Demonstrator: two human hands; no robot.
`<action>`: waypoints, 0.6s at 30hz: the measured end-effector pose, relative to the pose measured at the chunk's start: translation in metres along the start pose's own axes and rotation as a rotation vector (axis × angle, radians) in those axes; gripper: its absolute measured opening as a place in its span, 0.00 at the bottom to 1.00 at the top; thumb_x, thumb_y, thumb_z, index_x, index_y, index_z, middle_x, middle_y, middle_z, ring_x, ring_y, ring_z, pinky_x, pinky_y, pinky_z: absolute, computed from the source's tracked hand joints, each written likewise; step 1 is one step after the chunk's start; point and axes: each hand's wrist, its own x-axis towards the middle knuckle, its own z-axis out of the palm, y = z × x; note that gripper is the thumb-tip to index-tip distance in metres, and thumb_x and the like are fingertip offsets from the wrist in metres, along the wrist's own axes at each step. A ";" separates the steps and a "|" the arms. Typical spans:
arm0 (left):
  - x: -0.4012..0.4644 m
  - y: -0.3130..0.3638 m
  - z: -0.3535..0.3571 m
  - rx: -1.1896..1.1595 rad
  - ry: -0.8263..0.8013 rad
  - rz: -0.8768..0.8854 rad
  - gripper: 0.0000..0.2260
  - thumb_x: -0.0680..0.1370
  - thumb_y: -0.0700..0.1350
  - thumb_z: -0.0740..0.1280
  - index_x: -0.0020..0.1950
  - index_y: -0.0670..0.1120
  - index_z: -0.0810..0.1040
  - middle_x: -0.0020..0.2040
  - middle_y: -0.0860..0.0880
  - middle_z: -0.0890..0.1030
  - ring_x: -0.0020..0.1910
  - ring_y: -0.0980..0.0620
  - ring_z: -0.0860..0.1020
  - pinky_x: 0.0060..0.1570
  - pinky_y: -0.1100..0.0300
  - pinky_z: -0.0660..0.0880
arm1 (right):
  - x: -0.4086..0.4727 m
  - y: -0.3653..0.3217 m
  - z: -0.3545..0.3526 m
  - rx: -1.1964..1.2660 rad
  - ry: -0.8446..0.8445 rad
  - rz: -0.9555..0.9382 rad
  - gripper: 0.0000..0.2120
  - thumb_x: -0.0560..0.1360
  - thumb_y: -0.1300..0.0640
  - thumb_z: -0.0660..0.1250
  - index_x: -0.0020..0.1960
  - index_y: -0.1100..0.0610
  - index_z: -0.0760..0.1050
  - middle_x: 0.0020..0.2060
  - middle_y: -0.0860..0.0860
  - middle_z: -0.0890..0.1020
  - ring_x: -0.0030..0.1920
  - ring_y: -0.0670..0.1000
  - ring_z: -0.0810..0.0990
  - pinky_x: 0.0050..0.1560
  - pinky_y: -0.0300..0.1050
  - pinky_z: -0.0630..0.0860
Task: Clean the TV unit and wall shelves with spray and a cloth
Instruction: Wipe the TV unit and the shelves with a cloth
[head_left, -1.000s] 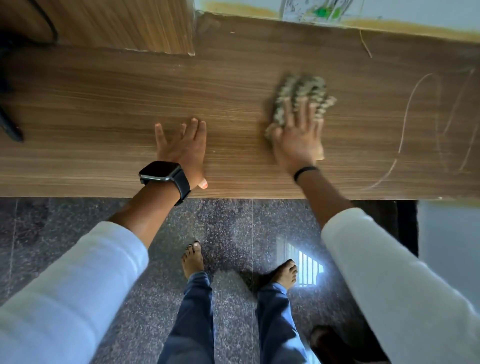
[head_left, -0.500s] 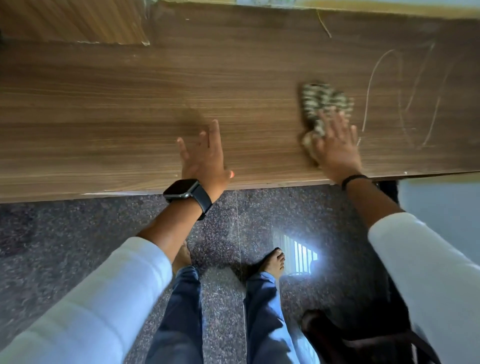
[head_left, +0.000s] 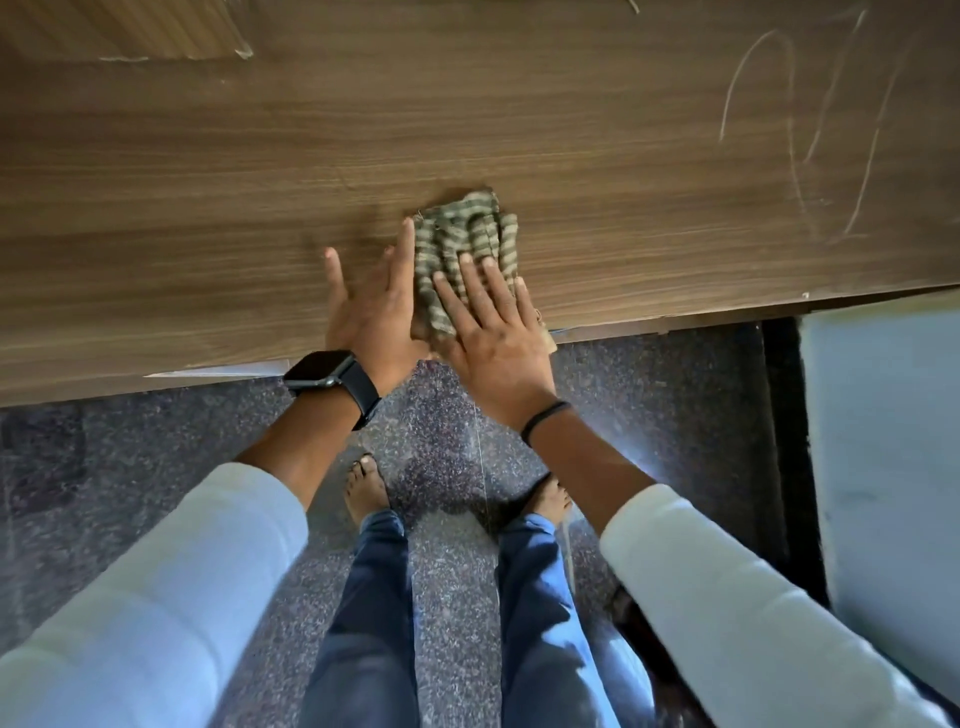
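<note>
I see the wooden tabletop (head_left: 571, 130) bare across the upper frame, so there is open room to the left and right of my hands. In the centre my left hand (head_left: 371, 306) lies flat just beside the cloth (head_left: 462, 244), blocking that side; my right hand (head_left: 493, 332) presses on it. A raised wooden panel (head_left: 119, 26) closes the upper left corner.

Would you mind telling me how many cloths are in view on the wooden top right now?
1: the striped cloth lies near the wooden top's front edge, under the right hand, beside the left hand. No others show.
</note>
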 end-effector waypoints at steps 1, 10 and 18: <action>-0.002 0.000 0.001 0.024 0.012 -0.003 0.55 0.67 0.54 0.75 0.76 0.44 0.36 0.75 0.45 0.61 0.75 0.51 0.57 0.69 0.41 0.34 | 0.001 0.001 0.001 -0.001 0.018 -0.026 0.28 0.80 0.42 0.41 0.78 0.50 0.40 0.78 0.51 0.43 0.77 0.53 0.40 0.76 0.53 0.38; 0.003 0.055 0.015 0.128 0.035 0.016 0.52 0.69 0.49 0.74 0.76 0.43 0.37 0.76 0.43 0.58 0.76 0.48 0.54 0.69 0.42 0.34 | -0.018 0.115 0.014 -0.321 0.169 -0.220 0.42 0.78 0.59 0.62 0.75 0.51 0.32 0.75 0.52 0.41 0.75 0.51 0.40 0.73 0.51 0.39; 0.037 0.127 0.036 0.091 0.066 0.136 0.49 0.70 0.50 0.73 0.76 0.43 0.40 0.74 0.43 0.63 0.75 0.50 0.57 0.68 0.48 0.31 | -0.072 0.281 0.003 -0.194 0.172 0.049 0.34 0.77 0.59 0.64 0.77 0.55 0.51 0.75 0.58 0.59 0.75 0.58 0.57 0.74 0.54 0.53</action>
